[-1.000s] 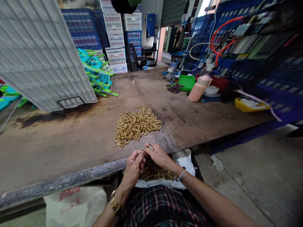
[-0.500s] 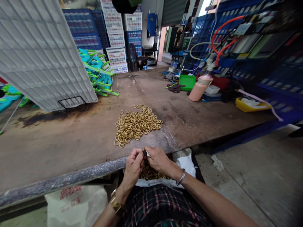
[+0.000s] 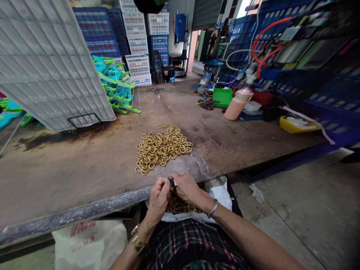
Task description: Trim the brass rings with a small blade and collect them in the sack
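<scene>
Over my lap, at the table's front edge, my left hand [image 3: 158, 198] and my right hand [image 3: 189, 188] meet with their fingertips pinched together. Between them is a small dark piece [image 3: 172, 183], too small and too covered by fingers to name. Something whitish shows beside it at my right fingertips. Just below the hands, many brass-coloured rings [image 3: 180, 206] lie in a white bag [image 3: 185, 217] on my lap, partly hidden by my hands. Beyond my fingers a loose heap of similar gold rings [image 3: 164, 147] rests on the brown table [image 3: 107, 172].
A ribbed grey-white panel [image 3: 56, 67] stands at the left, with turquoise and green items [image 3: 118, 88] behind it. On the right are a pink bottle [image 3: 237, 105], a green tray [image 3: 222, 97] and a yellow dish [image 3: 298, 125]. A printed white bag [image 3: 92, 243] hangs below the table edge.
The small dark piece shows a little more between my fingertips, and my right hand has shifted very slightly. The ring heap looks the same.
</scene>
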### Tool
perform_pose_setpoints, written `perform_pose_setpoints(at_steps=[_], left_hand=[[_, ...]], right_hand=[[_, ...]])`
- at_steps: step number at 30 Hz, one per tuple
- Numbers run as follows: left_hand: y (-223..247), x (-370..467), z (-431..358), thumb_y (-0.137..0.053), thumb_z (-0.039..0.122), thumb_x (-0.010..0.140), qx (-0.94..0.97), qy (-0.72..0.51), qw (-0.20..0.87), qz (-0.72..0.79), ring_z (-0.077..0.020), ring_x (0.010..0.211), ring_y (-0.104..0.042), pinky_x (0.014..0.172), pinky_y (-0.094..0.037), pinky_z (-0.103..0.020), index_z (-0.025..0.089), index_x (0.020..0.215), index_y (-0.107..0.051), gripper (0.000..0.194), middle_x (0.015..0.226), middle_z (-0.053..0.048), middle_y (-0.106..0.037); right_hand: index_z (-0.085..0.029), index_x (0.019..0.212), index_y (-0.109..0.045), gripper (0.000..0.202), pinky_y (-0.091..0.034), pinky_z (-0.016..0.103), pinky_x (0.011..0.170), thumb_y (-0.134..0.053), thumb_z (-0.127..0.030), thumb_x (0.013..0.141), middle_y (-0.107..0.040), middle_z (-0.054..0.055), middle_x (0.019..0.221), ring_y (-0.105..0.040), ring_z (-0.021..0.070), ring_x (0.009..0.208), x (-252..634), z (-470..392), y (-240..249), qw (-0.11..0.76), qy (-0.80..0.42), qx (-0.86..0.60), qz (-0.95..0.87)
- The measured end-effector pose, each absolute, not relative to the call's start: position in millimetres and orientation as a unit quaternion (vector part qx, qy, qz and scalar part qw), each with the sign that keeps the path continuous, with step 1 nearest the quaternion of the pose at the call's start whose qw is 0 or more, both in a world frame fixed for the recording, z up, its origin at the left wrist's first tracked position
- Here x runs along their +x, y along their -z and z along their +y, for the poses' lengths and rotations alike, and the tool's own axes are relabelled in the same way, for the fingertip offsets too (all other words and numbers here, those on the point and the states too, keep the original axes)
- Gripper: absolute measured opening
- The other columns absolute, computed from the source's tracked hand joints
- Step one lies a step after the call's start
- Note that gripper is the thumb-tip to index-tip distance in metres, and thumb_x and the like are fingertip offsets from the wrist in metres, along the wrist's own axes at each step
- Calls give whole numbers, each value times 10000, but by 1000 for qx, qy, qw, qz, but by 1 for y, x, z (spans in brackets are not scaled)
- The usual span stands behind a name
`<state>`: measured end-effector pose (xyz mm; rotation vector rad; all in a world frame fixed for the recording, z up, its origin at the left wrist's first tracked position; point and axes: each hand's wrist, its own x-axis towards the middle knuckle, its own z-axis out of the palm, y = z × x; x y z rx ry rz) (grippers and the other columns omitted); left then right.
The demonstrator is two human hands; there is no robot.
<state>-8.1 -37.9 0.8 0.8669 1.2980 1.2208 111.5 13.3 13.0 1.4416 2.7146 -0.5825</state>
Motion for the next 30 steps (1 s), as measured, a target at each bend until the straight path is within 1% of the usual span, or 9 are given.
perform_pose_setpoints(at_steps=[3,6,9,12,17,20,23,26,30], left_hand=[[-2,-10,-41,-538,526,741,361,-508,572,533,-42,356,-263,362,-209,-176,182,661,-457,362,421,101,-338],[-8,-8,-45,-549,483,761,368,-495,613,493,-37,351,-266,358,-211,-171,177,675,-478,326,425,96,-353],[-12,-6,-47,-581,455,750,319,-510,666,441,-33,363,-311,351,-236,-166,176,687,-488,300,509,67,-455],[-11,-6,-44,-614,446,723,238,-540,691,418,-37,401,-373,343,-253,-159,166,701,-499,303,625,23,-545],[-6,-10,-40,-661,361,693,169,-560,695,418,-70,486,-476,351,-295,-152,165,711,-487,263,711,-19,-606],[-7,-14,-39,-669,284,680,136,-561,711,402,-81,483,-491,356,-302,-153,182,802,-504,229,681,-2,-604],[-9,-17,-37,-683,230,658,104,-556,730,384,-80,506,-508,379,-327,-154,170,890,-541,279,678,-1,-599],[-9,-20,-35,-698,254,652,83,-565,736,364,-91,572,-545,419,-373,-164,135,766,-563,214,715,-25,-603],[-6,-21,-32,-726,288,633,68,-571,718,393,-122,629,-589,430,-400,-175,135,672,-538,245,741,-40,-615]], right_hand=[[-128,1002,-516,235,-336,254,585,-380,-132,810,-659,107,808,-617,190,731,109,19,-11,12,173,479,860],[-130,1005,-506,240,-345,259,591,-372,-115,807,-661,108,813,-623,197,739,108,32,-8,6,151,506,849],[-139,1042,-477,255,-350,259,606,-363,-108,816,-661,107,829,-624,193,749,108,48,-4,-13,121,547,828],[-154,1100,-418,263,-361,258,639,-402,-176,838,-655,100,887,-621,194,794,104,63,-1,-40,97,573,812],[-177,1154,-350,310,-375,265,650,-422,-258,864,-641,113,968,-621,203,829,93,78,2,-41,66,598,798],[-183,1109,-390,246,-372,262,629,-395,-233,869,-650,107,938,-627,203,805,89,82,3,-38,66,599,797],[-183,1066,-428,207,-362,258,616,-363,-202,871,-657,96,888,-629,197,779,90,85,4,-38,74,600,796],[-175,1042,-460,201,-346,250,610,-367,-195,865,-659,97,866,-623,187,772,93,86,4,-43,84,599,795],[-180,983,-515,193,-323,236,602,-384,-162,843,-656,74,825,-603,162,729,100,87,5,-86,113,588,796]])
